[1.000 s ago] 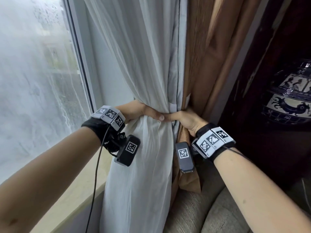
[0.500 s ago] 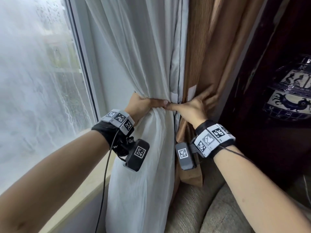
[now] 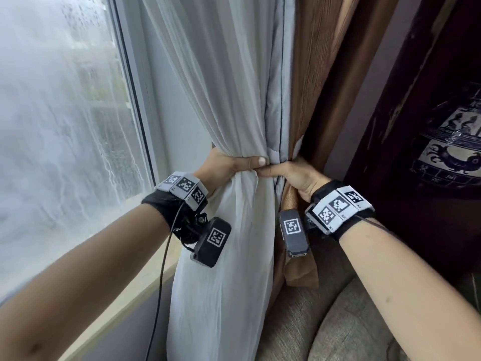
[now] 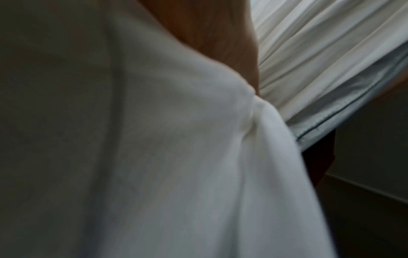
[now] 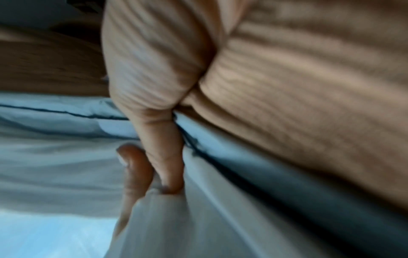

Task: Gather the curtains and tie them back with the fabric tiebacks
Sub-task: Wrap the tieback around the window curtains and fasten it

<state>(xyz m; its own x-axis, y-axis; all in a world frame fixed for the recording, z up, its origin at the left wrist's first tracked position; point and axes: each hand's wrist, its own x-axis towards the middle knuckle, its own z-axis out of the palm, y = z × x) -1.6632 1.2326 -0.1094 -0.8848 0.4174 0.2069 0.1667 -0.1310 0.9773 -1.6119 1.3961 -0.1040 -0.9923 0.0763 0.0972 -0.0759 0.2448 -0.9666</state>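
Beside one rainy window (image 3: 59,121), two hands clamped on two curtains: left hand (image 3: 226,166), right hand (image 3: 294,173)

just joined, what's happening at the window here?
A person is bunching curtains beside a rain-streaked window. The left hand grips the white sheer curtain at its gathered waist, thumb across the front. The right hand grips the brown curtain from the other side, and the two thumbs meet at the middle. No tieback shows in any view, so nothing is tied yet.
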